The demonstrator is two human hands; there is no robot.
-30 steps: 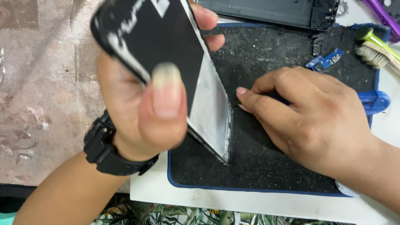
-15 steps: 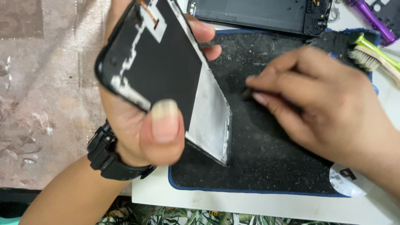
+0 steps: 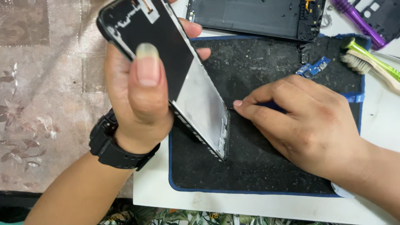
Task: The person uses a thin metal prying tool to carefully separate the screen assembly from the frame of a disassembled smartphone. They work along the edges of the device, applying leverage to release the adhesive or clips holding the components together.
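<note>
Phone screen panel [image 3: 166, 71], held up on its long edge, tilted, bottom corner resting on the black work mat [image 3: 266, 166]. Back side faces the camera: upper part black with a small white patch near the top, lower part bare grey metal.

Left hand [image 3: 137, 100] wraps the panel from behind; thumb pressed flat on the black back, fingers [image 3: 193, 31] curled round the far edge, so clenched on the panel. Black wristwatch [image 3: 112, 143] on that wrist.

Right hand [image 3: 304, 121] lies low on the mat, just beside the panel's lower edge. Fingers pinched together around something thin and dark blue, mostly hidden under the hand; what it is cannot be made out. Fingertip reaches nearly to the panel edge; contact cannot be told.

Mat is blue-rimmed, dusty, speckled with grit, lying on a white counter [image 3: 258, 208].

Beyond the mat's top edge: a dark phone housing [image 3: 254, 16], lying flat. Small blue circuit board [image 3: 313, 68] on the mat's upper right. Brush with green handle [image 3: 368, 58] at the right edge, purple tool [image 3: 359, 21] further up. Patterned cloth [image 3: 46, 83] covers the surface to the left.
</note>
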